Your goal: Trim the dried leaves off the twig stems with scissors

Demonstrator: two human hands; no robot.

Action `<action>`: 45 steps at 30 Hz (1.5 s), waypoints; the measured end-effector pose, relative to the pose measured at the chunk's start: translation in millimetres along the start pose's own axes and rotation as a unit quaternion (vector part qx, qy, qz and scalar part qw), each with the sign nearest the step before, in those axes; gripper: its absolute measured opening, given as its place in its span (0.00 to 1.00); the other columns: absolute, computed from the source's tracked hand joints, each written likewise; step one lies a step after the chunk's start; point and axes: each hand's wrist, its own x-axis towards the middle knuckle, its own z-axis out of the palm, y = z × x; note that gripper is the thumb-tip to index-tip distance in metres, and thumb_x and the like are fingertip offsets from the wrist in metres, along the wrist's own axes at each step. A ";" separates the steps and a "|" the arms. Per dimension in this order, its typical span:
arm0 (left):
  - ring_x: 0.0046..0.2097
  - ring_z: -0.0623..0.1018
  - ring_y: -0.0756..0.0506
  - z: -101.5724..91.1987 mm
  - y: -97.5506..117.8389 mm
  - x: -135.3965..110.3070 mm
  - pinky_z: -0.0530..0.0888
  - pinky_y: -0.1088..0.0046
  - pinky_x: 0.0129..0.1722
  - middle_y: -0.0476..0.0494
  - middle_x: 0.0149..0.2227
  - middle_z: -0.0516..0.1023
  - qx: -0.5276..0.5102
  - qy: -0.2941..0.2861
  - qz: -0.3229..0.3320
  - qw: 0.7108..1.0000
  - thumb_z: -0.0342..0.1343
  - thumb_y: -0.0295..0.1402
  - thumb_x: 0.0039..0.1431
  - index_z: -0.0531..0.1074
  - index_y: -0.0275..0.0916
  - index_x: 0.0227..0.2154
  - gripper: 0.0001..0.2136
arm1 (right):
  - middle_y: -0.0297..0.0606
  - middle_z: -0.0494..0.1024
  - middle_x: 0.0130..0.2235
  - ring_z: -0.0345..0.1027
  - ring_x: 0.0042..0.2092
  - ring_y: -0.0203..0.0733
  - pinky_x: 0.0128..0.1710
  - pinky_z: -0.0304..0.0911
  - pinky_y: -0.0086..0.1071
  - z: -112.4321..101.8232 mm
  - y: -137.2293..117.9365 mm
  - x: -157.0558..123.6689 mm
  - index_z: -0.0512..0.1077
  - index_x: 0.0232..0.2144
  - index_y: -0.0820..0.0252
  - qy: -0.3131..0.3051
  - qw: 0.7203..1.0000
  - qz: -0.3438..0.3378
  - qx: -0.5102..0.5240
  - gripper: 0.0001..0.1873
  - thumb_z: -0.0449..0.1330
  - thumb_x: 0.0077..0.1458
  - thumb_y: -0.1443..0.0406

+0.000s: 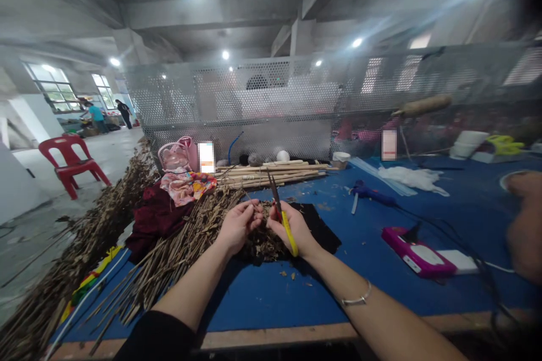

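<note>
My right hand (300, 231) is closed around scissors (288, 230) with yellow handles, their dark blades pointing up and away from me. Close by on the left, my left hand (237, 224) pinches what looks like a thin dried stem, mostly hidden by the fingers. Crumbled dry leaves (265, 245) lie beneath both hands, partly on a black cloth (317, 225). A heap of dried leafy stems (169, 259) spreads over the table to the left, its cut ends toward me.
Behind my hands lie pale wooden sticks (271, 175). A blue glue gun (372, 193), a magenta power strip (417, 251) and cables occupy the right of the blue table (254, 304). Another person's blurred arm (525, 220) is at far right. A perforated metal screen (262, 101) stands behind.
</note>
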 end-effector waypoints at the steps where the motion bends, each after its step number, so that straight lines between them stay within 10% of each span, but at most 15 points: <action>1: 0.26 0.73 0.56 0.1 -1.7 0.2 0.72 0.83 0.26 0.45 0.29 0.74 0.019 -0.005 0.000 1.000 0.60 0.33 0.48 0.71 0.33 0.35 0.12 | 0.29 0.64 0.24 0.59 0.26 0.31 0.28 0.59 0.25 0.9 -0.2 0.2 0.61 0.25 0.59 0.001 1.000 -0.001 -0.002 0.06 0.56 0.44 0.65; 14: 0.25 0.75 0.49 -22.4 -1.1 7.2 0.72 0.73 0.23 0.39 0.43 0.73 0.299 0.061 0.159 0.939 0.57 0.37 0.49 0.58 0.44 0.55 0.28 | 0.29 0.65 0.23 0.60 0.25 0.32 0.27 0.58 0.26 -8.0 -4.1 0.6 0.60 0.24 0.58 -0.007 1.000 0.017 -0.002 0.06 0.55 0.43 0.65; 21: 0.46 0.72 0.42 -25.1 5.5 6.1 0.68 0.66 0.47 0.39 0.45 0.73 0.412 0.063 0.278 0.865 0.54 0.32 0.52 0.71 0.40 0.43 0.14 | 0.29 0.66 0.24 0.61 0.27 0.34 0.29 0.59 0.27 -9.0 -0.6 2.0 0.60 0.25 0.58 0.008 1.000 0.016 0.025 0.06 0.56 0.43 0.65; 28: 0.48 0.73 0.45 -26.0 7.6 4.5 0.66 0.65 0.51 0.41 0.49 0.72 0.452 0.037 0.250 0.855 0.49 0.24 0.52 0.61 0.43 0.54 0.24 | 0.30 0.65 0.24 0.64 0.28 0.36 0.31 0.61 0.30 -15.3 6.2 7.4 0.61 0.27 0.59 0.069 0.994 0.039 0.071 0.10 0.59 0.41 0.63; 36: 0.48 0.72 0.44 -32.8 4.5 11.3 0.67 0.64 0.50 0.39 0.46 0.74 0.569 0.040 0.283 0.771 0.49 0.31 0.56 0.69 0.38 0.46 0.15 | 0.28 0.65 0.24 0.63 0.27 0.36 0.32 0.60 0.31 -16.7 5.1 9.4 0.61 0.26 0.58 0.090 0.991 0.053 0.084 0.13 0.62 0.39 0.63; 42: 0.45 0.72 0.46 -27.0 6.3 8.6 0.67 0.67 0.48 0.40 0.41 0.75 0.511 0.071 0.337 0.787 0.48 0.32 0.57 0.73 0.37 0.40 0.11 | 0.29 0.66 0.23 0.64 0.27 0.37 0.32 0.60 0.32 -18.1 7.4 10.4 0.61 0.27 0.58 0.081 0.990 0.062 0.093 0.13 0.61 0.39 0.63; 45: 0.40 0.73 0.47 -11.1 9.4 -1.7 0.70 0.71 0.41 0.41 0.38 0.76 0.410 0.127 0.301 0.851 0.50 0.36 0.56 0.73 0.37 0.38 0.12 | 0.30 0.66 0.25 0.64 0.28 0.37 0.33 0.61 0.32 -14.7 -0.5 6.3 0.61 0.27 0.58 0.040 0.993 0.066 0.091 0.11 0.60 0.40 0.64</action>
